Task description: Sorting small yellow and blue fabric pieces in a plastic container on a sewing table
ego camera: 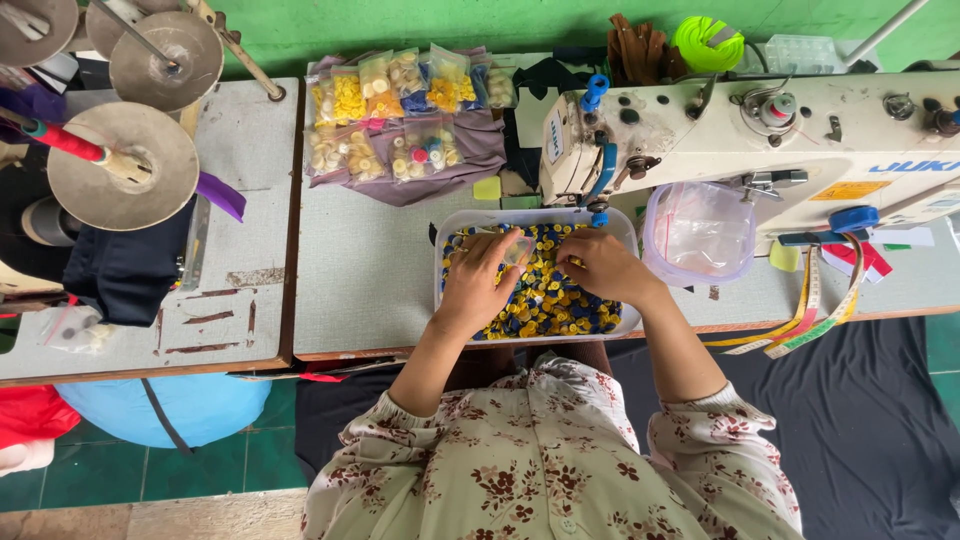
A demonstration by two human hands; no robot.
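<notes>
The left hand (478,282) pinches a small clear bag (517,250) in curled fingers; the right hand (602,265) rests fingers-down on yellow and blue buttons (545,300), its grip hidden. A slack pinch could spill buttons over the tray (440,232) rim. The tray sits at six o'clock from the sewing machine (760,140).

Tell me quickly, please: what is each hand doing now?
Left hand: closed on a small clear bag, above the tray of buttons.
Right hand: fingers bent among the buttons; whether it holds one cannot be told.
</notes>
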